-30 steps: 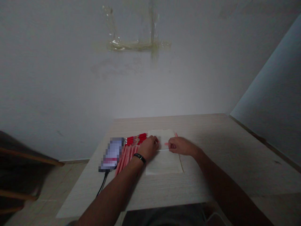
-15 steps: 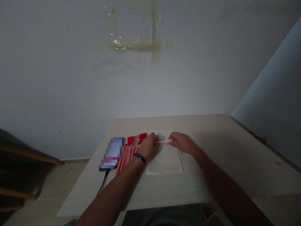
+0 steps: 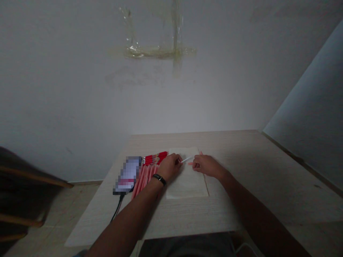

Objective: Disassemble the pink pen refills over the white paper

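Observation:
My left hand (image 3: 171, 165) is closed in a pinch over a cream sheet (image 3: 184, 185), with a thin white stick (image 3: 187, 159), which looks like a pen refill, slanting up from its fingertips toward the other hand. My right hand (image 3: 207, 165) is curled shut at the sheet's right edge. From its fingers a pink pen barrel (image 3: 190, 163) pokes out to the left. Another bit of pink shows just behind that hand. Left of my left hand lie several red pen grips with metal tips (image 3: 152, 159) and a row of pink pen barrels (image 3: 144, 178).
A phone (image 3: 128, 175) with a blurred screen lies at the table's left, its black cable (image 3: 117, 208) running toward me. The pale wooden table (image 3: 254, 185) meets the wall (image 3: 227, 89) at the back. Dark wooden furniture (image 3: 24, 192) stands at the far left.
My right hand has come off the white stick's right end and turned into a tighter curl, a pink barrel now showing at its fingers. The stick tilts upward more. My left hand stays in place.

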`<state>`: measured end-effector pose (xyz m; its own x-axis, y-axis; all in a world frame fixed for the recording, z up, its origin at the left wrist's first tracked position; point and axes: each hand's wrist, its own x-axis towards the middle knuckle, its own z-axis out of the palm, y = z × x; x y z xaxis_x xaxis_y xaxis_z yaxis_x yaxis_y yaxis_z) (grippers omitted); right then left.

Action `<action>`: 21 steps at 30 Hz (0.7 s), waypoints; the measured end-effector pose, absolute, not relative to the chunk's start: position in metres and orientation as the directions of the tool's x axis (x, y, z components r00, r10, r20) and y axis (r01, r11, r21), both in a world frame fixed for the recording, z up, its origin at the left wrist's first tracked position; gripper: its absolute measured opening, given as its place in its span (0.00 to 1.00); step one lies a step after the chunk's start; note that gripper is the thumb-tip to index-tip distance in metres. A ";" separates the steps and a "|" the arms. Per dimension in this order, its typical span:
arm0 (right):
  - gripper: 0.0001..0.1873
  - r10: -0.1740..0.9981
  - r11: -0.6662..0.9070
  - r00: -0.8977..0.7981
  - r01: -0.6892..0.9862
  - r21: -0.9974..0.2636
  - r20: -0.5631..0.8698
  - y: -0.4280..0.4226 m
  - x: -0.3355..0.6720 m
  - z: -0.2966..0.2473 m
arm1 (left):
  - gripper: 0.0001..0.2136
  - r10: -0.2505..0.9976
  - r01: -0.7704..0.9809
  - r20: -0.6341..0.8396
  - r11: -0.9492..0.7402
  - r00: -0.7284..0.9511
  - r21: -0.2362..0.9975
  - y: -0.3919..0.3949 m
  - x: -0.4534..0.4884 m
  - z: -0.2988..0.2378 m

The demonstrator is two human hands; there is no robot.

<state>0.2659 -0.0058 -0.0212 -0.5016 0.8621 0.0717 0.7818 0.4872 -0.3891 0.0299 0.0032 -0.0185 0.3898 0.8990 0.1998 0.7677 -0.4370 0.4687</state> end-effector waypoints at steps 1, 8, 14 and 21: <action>0.02 0.857 0.499 -0.509 0.780 -0.378 0.081 -0.007 0.265 -0.021 | 0.05 0.898 0.767 0.197 -0.438 0.393 0.469 0.003 0.030 -0.019; 0.03 0.843 0.536 -0.499 0.743 -0.401 0.204 -0.010 0.265 -0.013 | 0.05 0.894 0.779 0.193 -0.447 0.404 0.439 0.007 0.028 -0.025; 0.03 0.888 0.451 -0.422 0.727 -0.518 0.181 -0.007 0.274 -0.007 | 0.06 0.897 0.781 0.181 -0.441 0.403 0.443 0.007 0.029 -0.023; 0.04 0.855 0.518 -0.439 0.713 -0.473 0.275 -0.004 0.273 -0.007 | 0.06 0.896 0.780 0.175 -0.442 0.408 0.443 0.004 0.029 -0.020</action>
<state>0.2731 -0.0039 -0.0068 -0.4388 0.8554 0.2752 0.7130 0.5178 -0.4727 0.0290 0.0044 -0.0200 0.4082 0.8959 0.1754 0.7798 -0.4421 0.4432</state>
